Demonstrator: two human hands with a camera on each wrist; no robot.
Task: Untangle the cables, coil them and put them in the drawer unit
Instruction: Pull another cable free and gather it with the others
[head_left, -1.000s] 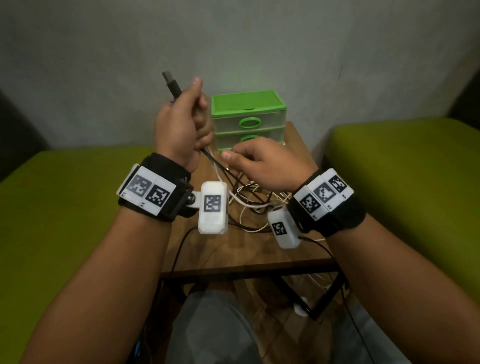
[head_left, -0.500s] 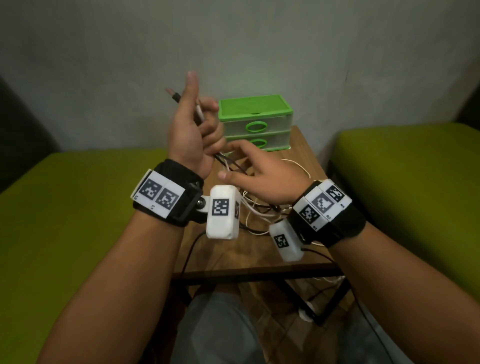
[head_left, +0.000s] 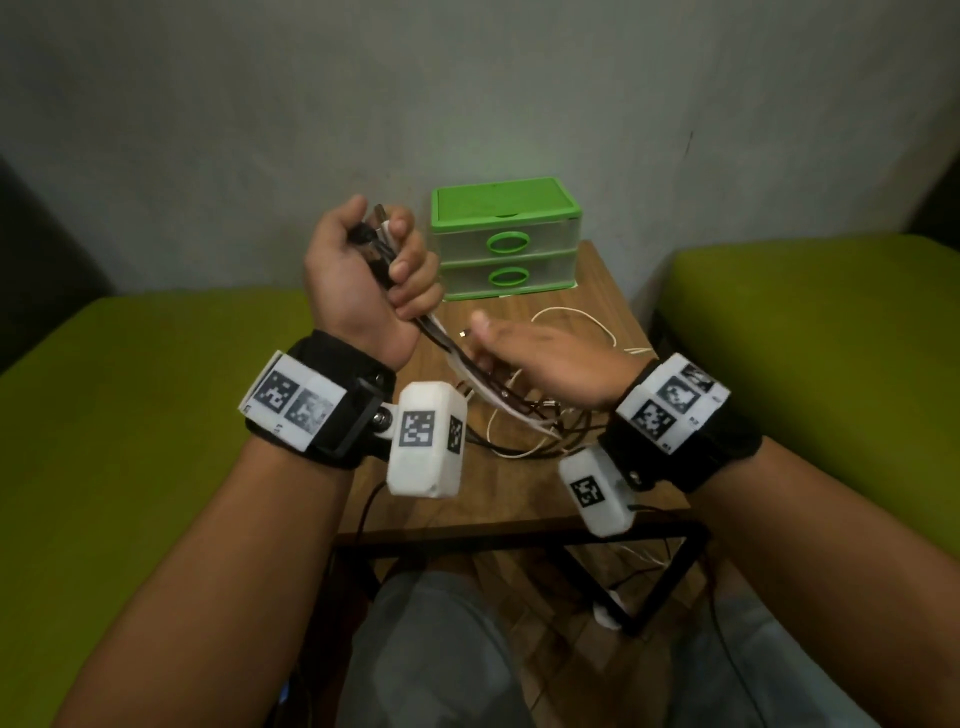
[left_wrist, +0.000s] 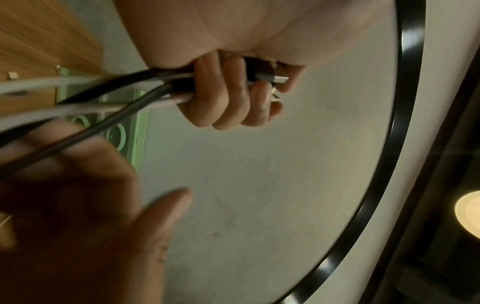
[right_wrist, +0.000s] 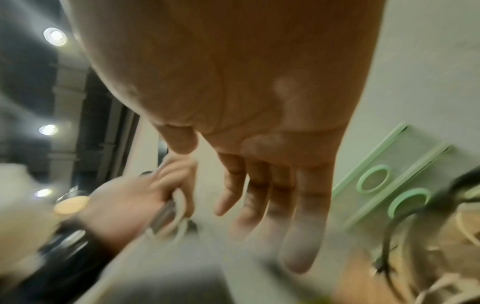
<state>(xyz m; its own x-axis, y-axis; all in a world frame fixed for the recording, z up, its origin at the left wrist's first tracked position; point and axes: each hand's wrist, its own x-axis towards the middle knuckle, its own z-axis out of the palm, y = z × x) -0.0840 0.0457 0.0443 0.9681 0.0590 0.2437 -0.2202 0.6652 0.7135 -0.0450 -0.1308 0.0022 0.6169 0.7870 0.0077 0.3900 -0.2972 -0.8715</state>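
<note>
My left hand (head_left: 371, 270) is raised in front of the drawer unit and grips a bundle of black and white cables (head_left: 436, 332) in its fist; plug ends stick out at the top (left_wrist: 275, 79). The bundle slopes down to a tangle (head_left: 535, 421) on the wooden table (head_left: 597, 306). My right hand (head_left: 540, 358) hovers over the bundle with straight fingers (right_wrist: 259, 201) and holds nothing. The green drawer unit (head_left: 506, 244) stands at the table's back, both drawers closed.
A white cable loop (head_left: 582, 317) lies on the table right of the drawers. Green cushions (head_left: 810, 332) flank the table on both sides. A grey wall stands behind. More cables hang below the table's front edge (head_left: 644, 556).
My left hand closed from a loose finger hold into a full fist around the cable ends. My right hand let the cables go and opened flat beside them.
</note>
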